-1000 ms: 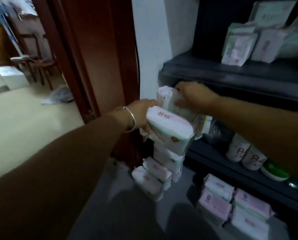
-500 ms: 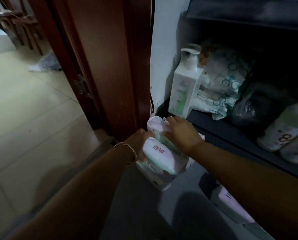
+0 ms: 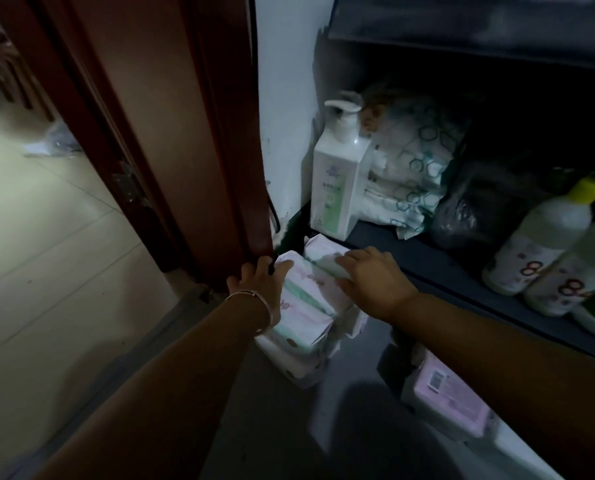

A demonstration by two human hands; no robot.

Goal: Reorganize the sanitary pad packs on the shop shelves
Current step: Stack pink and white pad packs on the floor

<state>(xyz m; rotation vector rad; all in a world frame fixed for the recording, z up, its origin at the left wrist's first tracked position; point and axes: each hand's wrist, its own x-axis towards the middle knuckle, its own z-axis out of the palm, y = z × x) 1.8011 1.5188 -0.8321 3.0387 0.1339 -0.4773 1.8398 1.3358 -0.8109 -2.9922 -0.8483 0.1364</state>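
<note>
Right hand [image 3: 372, 278] flat on top of the pad stack [image 3: 306, 306], fingers straight and spread, pressing the topmost pack [image 3: 323, 258]. Left hand [image 3: 258, 282] against the stack's left side, bracelet [image 3: 254, 299] on the wrist, fingers seemingly loose along the packs; too dim to tell whether curled round one. Stack on the floor, wedged between the door frame [image 3: 227, 168] and the dark shelf [image 3: 427, 265], leaning a little. Just behind, on the shelf: pump bottle [image 3: 337, 181], patterned bag [image 3: 410, 161], black bag [image 3: 476, 202], two white bottles [image 3: 538, 244]. Below the right forearm, a pink pack [image 3: 448, 396] on the floor. Both arms stretched forward and down, converging on the stack.
</note>
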